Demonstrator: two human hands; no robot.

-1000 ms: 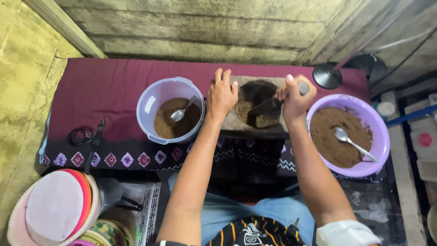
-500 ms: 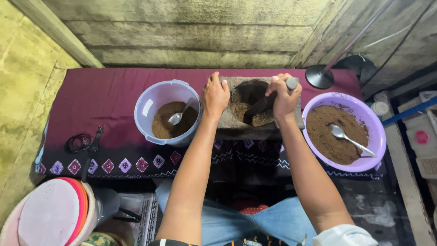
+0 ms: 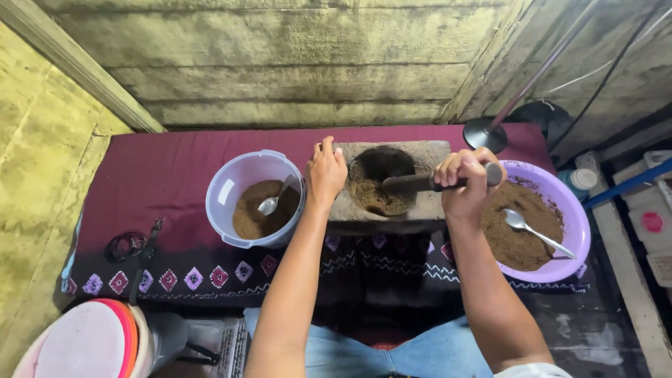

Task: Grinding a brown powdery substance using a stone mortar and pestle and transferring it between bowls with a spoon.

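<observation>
Looking down, we see our right hand [image 3: 463, 183] closed in a full fist around the dark cylindrical pestle [image 3: 427, 182], which lies nearly level and points left, its tip inside the hollow of the grey rectangular stone mortar [image 3: 392, 210]; brown ground powder [image 3: 371, 194] sits in that hollow, touching the pestle's end. Our left hand [image 3: 325, 171] rests on the left top edge of the stone, fingers loosely curled and spread over the rim, holding nothing but pressing on the block.

We find the mortar in the middle of the maroon cloth with a patterned diamond border [image 3: 161, 175], which covers a low table against the weathered plank wall [image 3: 280, 63]; just left of the stone, touching or nearly so, stands the pale lilac plastic bucket [image 3: 225, 192] holding brown powder and a metal spoon [image 3: 269, 204]; to the right, partly under our right wrist, sits the purple plastic bowl [image 3: 570, 217], also filled with brown powder, with a second metal spoon [image 3: 535, 231] lying on it.

Near the cloth's left end lies a small dark coiled item [image 3: 126, 245]; we cannot tell what it is; at the bottom left corner a stack of pink and white round lids [image 3: 84, 346] shows.
</observation>
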